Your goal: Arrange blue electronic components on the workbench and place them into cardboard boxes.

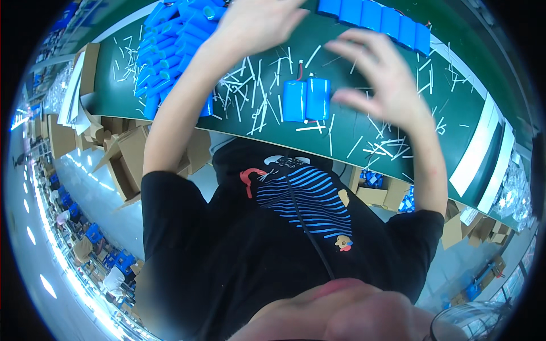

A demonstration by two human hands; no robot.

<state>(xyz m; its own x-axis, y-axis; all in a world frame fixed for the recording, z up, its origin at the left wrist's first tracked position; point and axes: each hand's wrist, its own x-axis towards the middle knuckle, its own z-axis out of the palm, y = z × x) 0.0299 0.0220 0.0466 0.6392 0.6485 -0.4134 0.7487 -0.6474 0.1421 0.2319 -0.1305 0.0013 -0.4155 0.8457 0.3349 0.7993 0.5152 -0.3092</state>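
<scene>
My left hand [259, 25] reaches across at the top edge, its fingers stretched to the right and partly cut off; nothing shows in them. To the right, my right hand [387, 79] is open, with fingers spread and thumb apart, slightly blurred. Just left of that thumb, two blue-wrapped battery packs [294, 101] lie side by side on the green table [227, 122]. Short red leads with small white connectors stick out of them. Beyond my right hand, several similar packs form a slanting row [372, 17]. A large stack of blue packs [170, 51] rises left of my left forearm.
Thin white strips [259, 94] are scattered over the tabletop. Long white strips [476, 153] and clear bubble wrap [509, 193] lie at the right end. Cardboard boxes [128, 159] stand below the left table edge. A box with blue items [372, 187] sits under the front edge.
</scene>
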